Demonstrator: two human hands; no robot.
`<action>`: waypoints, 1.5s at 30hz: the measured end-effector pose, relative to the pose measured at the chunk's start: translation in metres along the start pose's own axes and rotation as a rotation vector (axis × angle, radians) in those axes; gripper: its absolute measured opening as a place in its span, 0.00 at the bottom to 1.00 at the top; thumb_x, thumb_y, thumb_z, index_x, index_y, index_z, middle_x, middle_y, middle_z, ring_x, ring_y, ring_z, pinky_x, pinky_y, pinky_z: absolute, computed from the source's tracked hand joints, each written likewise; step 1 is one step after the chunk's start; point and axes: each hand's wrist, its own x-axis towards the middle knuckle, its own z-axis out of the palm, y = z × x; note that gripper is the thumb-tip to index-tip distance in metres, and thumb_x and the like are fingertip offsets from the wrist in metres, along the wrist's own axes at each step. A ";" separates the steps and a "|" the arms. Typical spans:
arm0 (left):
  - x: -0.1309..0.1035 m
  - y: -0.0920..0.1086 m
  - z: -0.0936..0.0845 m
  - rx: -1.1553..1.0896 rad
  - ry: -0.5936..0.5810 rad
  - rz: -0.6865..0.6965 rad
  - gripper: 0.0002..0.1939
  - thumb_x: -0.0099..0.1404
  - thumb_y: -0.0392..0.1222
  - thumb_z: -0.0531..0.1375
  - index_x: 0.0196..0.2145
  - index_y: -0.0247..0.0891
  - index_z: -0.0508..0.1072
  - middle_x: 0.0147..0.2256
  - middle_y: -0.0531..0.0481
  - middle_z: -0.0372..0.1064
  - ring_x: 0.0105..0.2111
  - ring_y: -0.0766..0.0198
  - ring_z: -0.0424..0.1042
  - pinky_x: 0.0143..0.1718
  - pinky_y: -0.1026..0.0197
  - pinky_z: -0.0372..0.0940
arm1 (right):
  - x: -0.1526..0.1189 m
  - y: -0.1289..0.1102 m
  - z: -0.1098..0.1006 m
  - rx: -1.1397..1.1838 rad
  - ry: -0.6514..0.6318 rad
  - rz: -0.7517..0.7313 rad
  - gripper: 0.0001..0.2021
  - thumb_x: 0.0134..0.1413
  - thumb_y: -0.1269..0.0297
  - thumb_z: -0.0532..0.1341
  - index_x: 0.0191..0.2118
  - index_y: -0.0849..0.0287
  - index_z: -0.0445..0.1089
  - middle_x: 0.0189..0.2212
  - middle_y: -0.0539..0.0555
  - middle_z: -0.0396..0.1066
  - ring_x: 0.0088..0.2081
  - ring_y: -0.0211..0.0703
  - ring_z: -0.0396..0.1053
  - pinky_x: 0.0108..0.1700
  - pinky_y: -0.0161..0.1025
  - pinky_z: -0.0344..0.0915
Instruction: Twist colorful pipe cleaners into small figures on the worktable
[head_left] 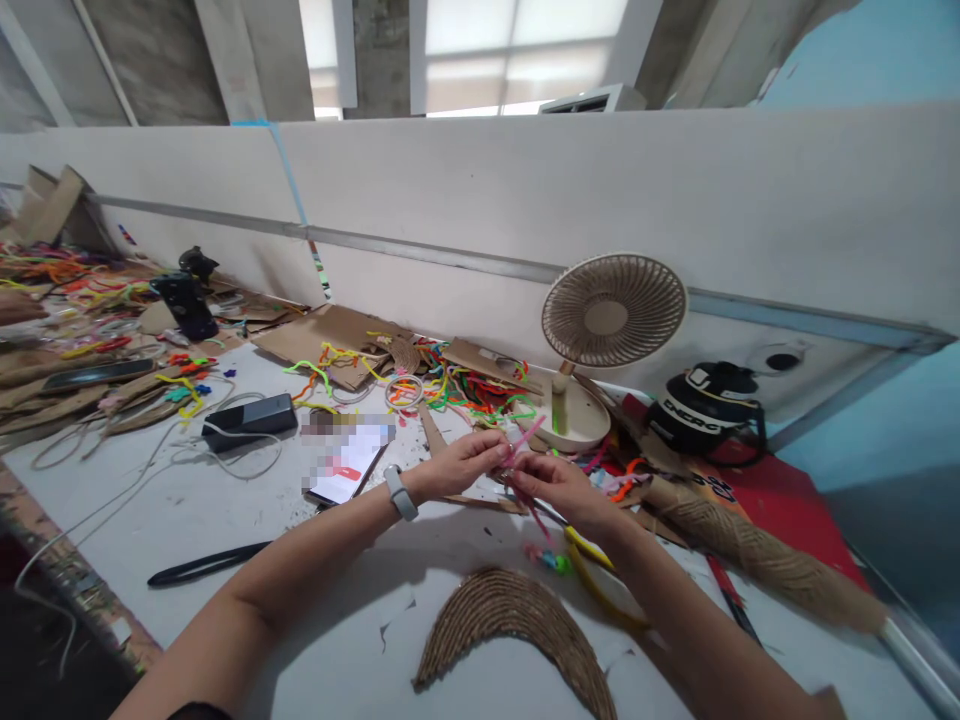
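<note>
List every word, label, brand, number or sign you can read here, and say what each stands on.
"ENERG", on the black container; anything after the G is unclear.
Dark lettering on the red sheet: too blurred to read.
Phone screen: too small and blurred to read.

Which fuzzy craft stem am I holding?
The pink stem between your left hand and right hand; the other stems lie loose on the table.
</note>
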 end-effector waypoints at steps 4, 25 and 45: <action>-0.001 0.002 -0.003 0.165 -0.055 0.016 0.22 0.66 0.58 0.46 0.28 0.36 0.60 0.27 0.53 0.55 0.29 0.67 0.55 0.32 0.64 0.56 | -0.006 -0.007 -0.003 0.131 -0.058 0.063 0.18 0.43 0.54 0.66 0.34 0.60 0.63 0.23 0.47 0.66 0.23 0.35 0.64 0.29 0.35 0.63; 0.003 -0.011 0.000 -0.018 0.093 -0.084 0.20 0.68 0.54 0.43 0.29 0.35 0.62 0.29 0.50 0.59 0.31 0.65 0.59 0.39 0.60 0.58 | -0.008 -0.002 0.019 -0.391 0.698 -0.338 0.13 0.57 0.52 0.54 0.31 0.56 0.62 0.18 0.45 0.57 0.21 0.35 0.55 0.23 0.33 0.53; -0.002 -0.010 0.004 0.057 -0.001 -0.011 0.20 0.67 0.57 0.48 0.36 0.35 0.62 0.32 0.50 0.59 0.33 0.65 0.59 0.39 0.61 0.59 | -0.002 0.005 0.019 -0.098 0.568 -0.198 0.16 0.52 0.49 0.59 0.36 0.57 0.62 0.14 0.41 0.55 0.14 0.30 0.51 0.15 0.29 0.46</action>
